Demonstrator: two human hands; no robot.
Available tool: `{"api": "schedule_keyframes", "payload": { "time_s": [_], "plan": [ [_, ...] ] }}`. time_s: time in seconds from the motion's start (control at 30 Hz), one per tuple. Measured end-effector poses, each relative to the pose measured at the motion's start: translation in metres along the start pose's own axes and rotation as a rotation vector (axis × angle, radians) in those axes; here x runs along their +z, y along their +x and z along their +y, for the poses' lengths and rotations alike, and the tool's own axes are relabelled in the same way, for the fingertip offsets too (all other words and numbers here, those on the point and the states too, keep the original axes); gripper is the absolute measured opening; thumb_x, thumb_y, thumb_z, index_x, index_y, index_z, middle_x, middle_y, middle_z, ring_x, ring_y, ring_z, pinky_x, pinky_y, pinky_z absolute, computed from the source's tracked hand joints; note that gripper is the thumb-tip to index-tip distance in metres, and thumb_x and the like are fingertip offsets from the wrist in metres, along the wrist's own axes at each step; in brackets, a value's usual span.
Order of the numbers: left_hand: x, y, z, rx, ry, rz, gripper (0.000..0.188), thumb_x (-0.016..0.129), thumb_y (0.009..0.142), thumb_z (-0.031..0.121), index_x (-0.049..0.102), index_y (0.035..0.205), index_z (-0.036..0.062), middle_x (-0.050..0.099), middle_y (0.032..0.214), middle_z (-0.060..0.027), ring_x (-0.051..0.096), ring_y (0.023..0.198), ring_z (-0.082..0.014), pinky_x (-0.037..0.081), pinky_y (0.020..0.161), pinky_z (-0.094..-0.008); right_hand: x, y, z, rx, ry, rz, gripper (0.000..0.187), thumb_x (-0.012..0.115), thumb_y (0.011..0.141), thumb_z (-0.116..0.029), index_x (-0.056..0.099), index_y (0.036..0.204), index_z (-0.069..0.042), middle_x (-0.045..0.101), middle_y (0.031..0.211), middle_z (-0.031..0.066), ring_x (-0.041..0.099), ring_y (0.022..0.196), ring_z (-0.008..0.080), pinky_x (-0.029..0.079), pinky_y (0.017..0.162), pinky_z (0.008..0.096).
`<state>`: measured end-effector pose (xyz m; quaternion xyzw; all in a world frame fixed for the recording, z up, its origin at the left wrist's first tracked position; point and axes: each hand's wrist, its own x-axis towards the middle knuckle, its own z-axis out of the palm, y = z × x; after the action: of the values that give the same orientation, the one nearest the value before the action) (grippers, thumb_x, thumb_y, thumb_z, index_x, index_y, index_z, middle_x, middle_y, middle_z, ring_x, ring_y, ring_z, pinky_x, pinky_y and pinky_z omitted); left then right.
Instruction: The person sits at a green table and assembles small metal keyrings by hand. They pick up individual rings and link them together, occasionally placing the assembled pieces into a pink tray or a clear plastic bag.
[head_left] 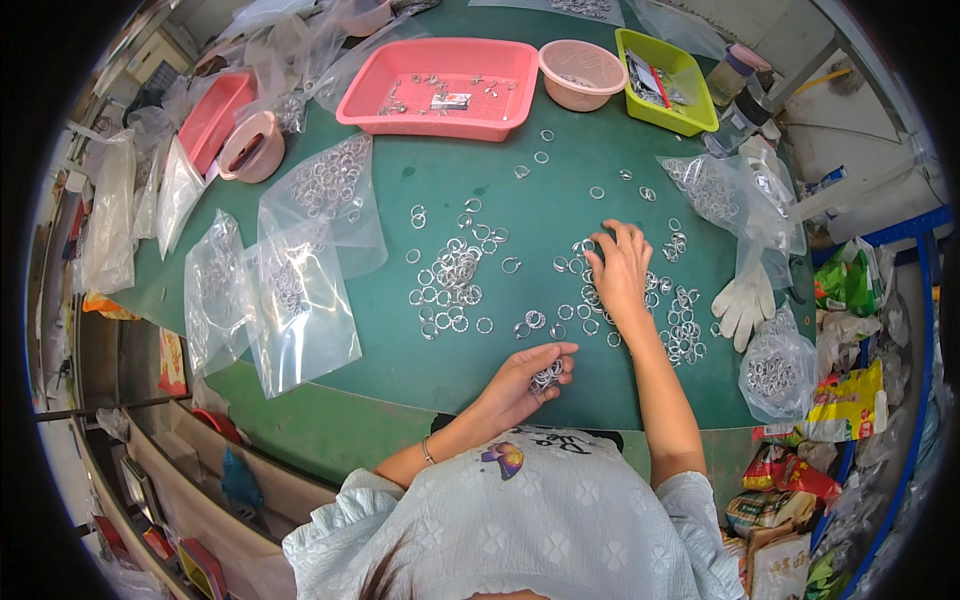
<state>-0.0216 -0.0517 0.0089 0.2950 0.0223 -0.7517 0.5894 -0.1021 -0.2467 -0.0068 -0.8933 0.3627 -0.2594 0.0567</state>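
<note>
My left hand (528, 381) is cupped near the table's front edge, closed around several silver rings (546, 376). Reaching forward, my right hand (622, 264) lies over a scattered group of silver rings (588, 310), its fingers bent but apart. The tips are close to the rings at the group's far side; the palm hides some of them. Left of centre is a denser pile of rings (455, 266). A few loose rings (534, 319) lie just beyond my left hand, and another cluster (684, 336) spreads right of my right forearm.
Clear bags of rings (325, 185) lie at the left, and more bags (778, 370) at the right beside a white glove (745, 305). Along the back stand a pink tray (437, 128), a round pink basket (583, 98) and a green basket (690, 124). The table (530, 210) is green.
</note>
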Motion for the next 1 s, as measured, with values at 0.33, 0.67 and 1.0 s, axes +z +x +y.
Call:
{"api": "schedule_keyframes", "payload": {
  "time_s": [0.33, 0.67, 1.0],
  "plan": [
    [0.003, 0.001, 0.001, 0.034, -0.035, 0.101, 0.037, 0.047, 0.094, 0.024, 0.049, 0.121, -0.0006, 0.059, 0.107, -0.0093, 0.06, 0.095, -0.017, 0.052, 0.076, -0.0259, -0.056, -0.027, -0.02, 0.081, 0.249, -0.031, 0.014, 0.07, 0.071, -0.012, 0.059, 0.071, -0.004, 0.058, 0.073, 0.005, 0.052, 0.074, 0.0226, 0.034, 0.076, 0.0344],
    [-0.014, 0.005, -0.008, 0.05, -0.042, 0.036, 0.033, 0.049, 0.093, 0.023, 0.052, 0.116, -0.0003, 0.058, 0.102, -0.0073, 0.057, 0.082, -0.0123, 0.049, 0.063, -0.0217, -0.079, -0.051, -0.034, -0.087, 0.544, -0.198, 0.013, 0.068, 0.071, -0.011, 0.065, 0.081, -0.003, 0.061, 0.088, 0.0065, 0.055, 0.088, 0.024, 0.038, 0.081, 0.0355],
    [-0.001, -0.004, -0.004, 0.0, -0.016, 0.023, 0.026, 0.051, 0.092, 0.021, 0.057, 0.108, 0.0019, 0.056, 0.087, -0.0019, 0.052, 0.072, -0.009, 0.044, 0.056, -0.0206, -0.054, -0.069, 0.012, -0.013, 0.12, -0.168, 0.024, 0.071, 0.07, -0.016, 0.062, 0.089, -0.006, 0.054, 0.109, 0.0076, 0.045, 0.113, 0.0287, 0.027, 0.097, 0.0483]
  ]
}}
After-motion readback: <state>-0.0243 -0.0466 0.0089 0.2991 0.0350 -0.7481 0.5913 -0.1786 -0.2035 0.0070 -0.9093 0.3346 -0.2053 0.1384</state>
